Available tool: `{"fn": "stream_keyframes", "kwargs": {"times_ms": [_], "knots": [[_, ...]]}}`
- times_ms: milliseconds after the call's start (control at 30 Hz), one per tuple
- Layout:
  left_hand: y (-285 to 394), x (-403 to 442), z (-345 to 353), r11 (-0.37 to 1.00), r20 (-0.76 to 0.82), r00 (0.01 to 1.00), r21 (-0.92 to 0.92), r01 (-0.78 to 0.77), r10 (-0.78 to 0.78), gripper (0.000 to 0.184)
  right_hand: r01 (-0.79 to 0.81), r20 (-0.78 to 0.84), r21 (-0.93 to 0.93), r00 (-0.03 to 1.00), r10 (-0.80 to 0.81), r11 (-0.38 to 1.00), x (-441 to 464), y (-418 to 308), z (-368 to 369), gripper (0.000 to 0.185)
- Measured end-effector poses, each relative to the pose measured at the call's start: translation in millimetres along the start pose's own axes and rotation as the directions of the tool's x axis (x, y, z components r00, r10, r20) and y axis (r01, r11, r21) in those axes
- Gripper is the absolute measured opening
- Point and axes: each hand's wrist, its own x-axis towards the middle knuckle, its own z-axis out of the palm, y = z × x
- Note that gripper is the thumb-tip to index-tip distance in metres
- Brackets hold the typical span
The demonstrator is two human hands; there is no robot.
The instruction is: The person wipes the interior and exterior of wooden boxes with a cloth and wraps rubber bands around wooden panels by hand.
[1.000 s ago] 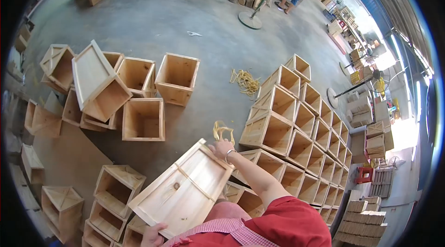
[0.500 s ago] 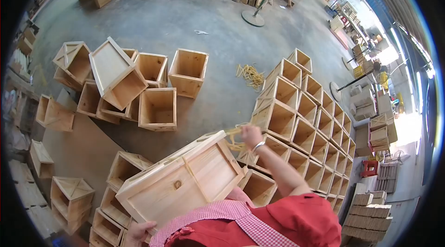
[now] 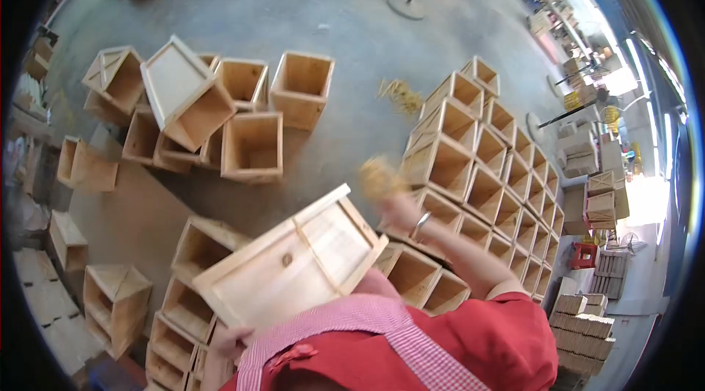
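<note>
A pale wooden box (image 3: 275,273) lies tilted across my lap, with a thin yellowish band running over its panel. At the box's lower left corner, my left hand (image 3: 231,339) grips the edge. My right hand (image 3: 399,209), with a bracelet on its wrist, is raised beyond the box's upper right corner and apart from it. A blurred bunch of yellowish bands (image 3: 380,178) is in its fingers.
Stacked open wooden boxes (image 3: 452,163) stand close on the right. More boxes (image 3: 252,145) are grouped ahead left, others (image 3: 176,332) at lower left. A pile of yellowish strips (image 3: 401,96) lies on the floor ahead. A fan stand (image 3: 406,5) is farther off.
My right hand has moved away from the box's corner, out past it, with the bands. The box has tilted in my lap. The view has shifted, and the distant person is no longer clearly visible.
</note>
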Motion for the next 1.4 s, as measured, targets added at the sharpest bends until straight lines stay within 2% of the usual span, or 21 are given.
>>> {"fn": "stream_keyframes", "kwargs": {"times_ms": [67,100,133,200,300,400,433,467,533,567,600,633,667,700,733,767,1100,1133,1167,1300,1400], "knots": [[2.7,4.3,3.3,0.969,-0.062,0.971,-0.108,0.223,-0.23,0.072,0.127,0.081,0.195,0.986,-0.145,0.972,-37.7,-66.4,74.3,0.019],[-1.5,8.8,-2.6,0.936,-0.11,0.932,-0.112,0.333,-0.344,0.073,0.038,0.143,0.331,0.986,-0.09,0.943,-48.4,-76.6,112.3,0.02],[-21.7,12.7,-23.6,0.95,-0.093,0.95,-0.124,0.287,-0.299,0.072,0.016,0.218,0.371,0.971,-0.103,0.928,-57.8,-91.2,130.1,0.02],[-26.3,14.4,-23.8,0.949,-0.128,0.944,-0.124,0.29,-0.305,0.069,-0.08,0.046,0.454,0.997,0.067,0.888,-60.0,-113.1,140.9,0.024],[-26.6,20.3,-15.5,0.953,-0.207,0.931,-0.032,0.3,-0.3,0.067,-0.178,0.23,0.656,0.973,0.03,0.733,-51.7,-104.2,131.2,0.021],[-33.6,23.3,-5.7,0.951,-0.251,0.919,-0.014,0.31,-0.303,0.064,0.033,0.071,0.634,0.992,-0.1,0.773,-14.3,-16.1,112.9,0.016],[-38.5,21.9,-2.8,0.937,-0.273,0.896,-0.096,0.337,-0.35,0.062,0.216,0.007,0.053,0.976,-0.217,0.975,24.4,21.8,58.4,0.016],[-41.8,18.2,3.3,0.934,-0.29,0.888,-0.086,0.348,-0.357,0.062,-0.063,0.109,0.497,0.994,0.01,0.865,63.1,91.0,37.3,0.018],[-45.4,29.2,16.0,0.937,-0.275,0.9,-0.183,0.297,-0.339,0.059,0.166,-0.249,-0.18,0.946,-0.208,0.97,126.3,186.4,-9.0,0.021],[-49.5,39.6,14.0,0.941,-0.282,0.901,-0.173,0.292,-0.331,0.059,-0.19,-0.25,-0.045,0.953,0.173,0.981,168.4,220.0,-21.7,0.024],[-54.9,44.8,8.1,0.911,-0.225,0.89,-0.211,0.354,-0.397,0.061,-0.317,-0.369,-0.44,0.917,0.153,0.84,224.1,304.6,-10.6,0.024],[-58.1,49.2,6.2,0.875,-0.167,0.871,-0.246,0.417,-0.462,0.062,-0.398,-0.388,-0.129,0.863,0.323,0.908,225.3,276.8,-74.4,0.028],[-59.5,61.1,10.0,0.88,-0.174,0.873,-0.239,0.411,-0.456,0.062,-0.307,-0.318,-0.594,0.939,0.133,0.744,247.5,328.2,-101.8,0.032],[-61.3,74.9,15.1,0.896,-0.135,0.901,-0.244,0.372,-0.411,0.063,-0.263,-0.319,-0.696,0.947,0.04,0.668,262.0,370.6,-124.8,0.033],[-65.4,84.0,22.4,0.904,-0.098,0.921,-0.258,0.342,-0.376,0.065,-0.422,-0.472,-0.425,0.858,0.201,0.801,266.3,373.9,-148.7,0.033],[-69.6,98.9,34.4,0.899,-0.105,0.916,-0.266,0.349,-0.387,0.065,-0.407,-0.449,-0.305,0.859,0.247,0.861,262.9,370.8,-170.2,0.034],[-114.8,463.7,204.3,0.849,-0.372,0.828,-0.483,0.214,-0.42,0.049,-0.095,-0.405,0.132,0.903,0.141,0.987,172.2,355.5,-52.3,0.022],[-112.7,493.1,215.7,0.869,-0.44,0.789,-0.438,0.229,-0.429,0.047,-0.189,-0.311,0.133,0.924,0.222,0.973,163.0,348.7,-45.3,0.023],[-121.3,522.9,212.5,0.853,-0.446,0.778,-0.475,0.214,-0.443,0.045,-0.1,-0.376,0.169,0.913,0.158,0.981,154.1,349.1,-31.3,0.024],[-188.6,640.4,133.1,0.758,-0.379,0.797,-0.636,0.144,-0.47,0.044,-0.2,-0.203,0.31,0.941,0.27,0.929,122.6,329.0,-13.8,0.031],[-172.1,676.9,125.3,0.796,-0.465,0.766,-0.598,0.098,-0.444,0.039,-0.285,-0.128,0.301,0.933,0.335,0.91,114.2,324.9,1.8,0.037]]}}
